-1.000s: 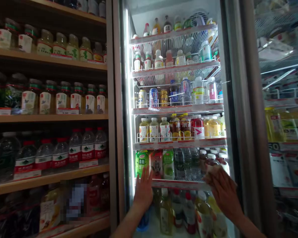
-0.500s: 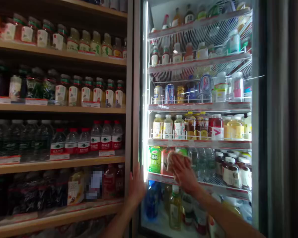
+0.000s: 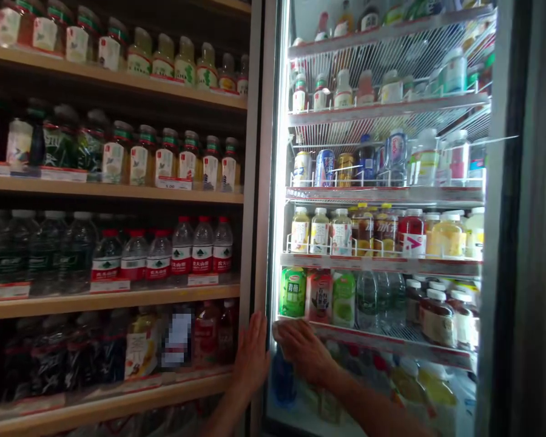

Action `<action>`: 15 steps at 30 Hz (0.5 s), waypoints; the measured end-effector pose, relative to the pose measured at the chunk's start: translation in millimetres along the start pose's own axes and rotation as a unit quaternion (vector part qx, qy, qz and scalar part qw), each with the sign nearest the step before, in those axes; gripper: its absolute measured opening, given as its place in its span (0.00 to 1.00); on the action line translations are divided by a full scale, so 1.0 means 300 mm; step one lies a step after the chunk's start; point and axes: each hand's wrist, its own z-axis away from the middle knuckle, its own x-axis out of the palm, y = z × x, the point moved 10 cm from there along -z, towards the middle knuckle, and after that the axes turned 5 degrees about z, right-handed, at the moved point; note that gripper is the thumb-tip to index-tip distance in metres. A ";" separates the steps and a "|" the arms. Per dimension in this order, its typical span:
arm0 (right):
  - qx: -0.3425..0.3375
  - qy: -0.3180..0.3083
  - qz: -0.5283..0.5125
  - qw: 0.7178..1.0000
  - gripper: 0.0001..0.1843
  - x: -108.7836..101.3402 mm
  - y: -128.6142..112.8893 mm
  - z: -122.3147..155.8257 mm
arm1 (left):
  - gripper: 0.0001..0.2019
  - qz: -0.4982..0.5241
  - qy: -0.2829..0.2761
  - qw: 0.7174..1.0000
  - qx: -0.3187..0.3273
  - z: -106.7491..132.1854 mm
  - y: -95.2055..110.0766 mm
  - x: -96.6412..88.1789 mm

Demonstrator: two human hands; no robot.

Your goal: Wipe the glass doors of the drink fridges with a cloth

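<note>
Lit shelves (image 3: 382, 264) back a pale, half-hidden cloth (image 3: 279, 329) under the right hand (image 3: 304, 351).

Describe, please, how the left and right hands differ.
The left hand points its fingers up; the right hand angles its fingers leftward. The left hand shows nothing held, while the right hand holds a pale cloth. Both are bare and near the metal door frame.
</note>
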 end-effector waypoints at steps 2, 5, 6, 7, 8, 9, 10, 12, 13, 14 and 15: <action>0.033 -0.001 0.017 0.999 0.27 -0.020 0.052 0.028 | 0.37 0.006 0.003 1.000 0.003 -0.006 0.002 0.007; 0.025 -0.006 0.040 0.999 0.31 -0.079 0.128 0.047 | 0.37 0.011 0.003 1.000 0.018 -0.041 0.035 0.004; 0.019 -0.003 0.048 0.999 0.31 -0.107 0.156 0.039 | 0.37 0.011 0.008 1.000 0.028 -0.062 0.055 -0.006; 0.030 0.006 0.058 0.998 0.31 -0.143 0.198 0.022 | 0.38 0.011 0.017 0.999 0.037 -0.087 0.077 -0.022; 0.064 0.023 0.071 0.995 0.30 -0.186 0.257 -0.001 | 0.38 0.012 0.032 0.998 0.043 -0.116 0.100 -0.046; 0.114 0.045 0.085 0.989 0.28 -0.234 0.325 -0.025 | 0.38 0.013 0.050 0.998 0.045 -0.148 0.121 -0.075; 0.167 0.067 0.099 0.979 0.27 -0.284 0.394 -0.045 | 0.37 0.014 0.069 0.997 0.044 -0.180 0.143 -0.107; 0.203 0.094 0.119 0.967 0.27 -0.361 0.481 -0.080 | 0.38 0.015 0.100 0.994 0.046 -0.241 0.186 -0.171; 0.174 0.094 0.125 0.972 0.28 -0.383 0.495 -0.098 | 0.38 0.013 0.109 0.993 0.052 -0.268 0.209 -0.198; 0.129 0.086 0.130 0.979 0.28 -0.396 0.496 -0.111 | 0.38 0.011 0.114 0.991 0.063 -0.291 0.233 -0.219; 0.090 0.079 0.136 0.983 0.28 -0.408 0.500 -0.115 | 0.38 0.008 0.115 0.991 0.074 -0.311 0.255 -0.236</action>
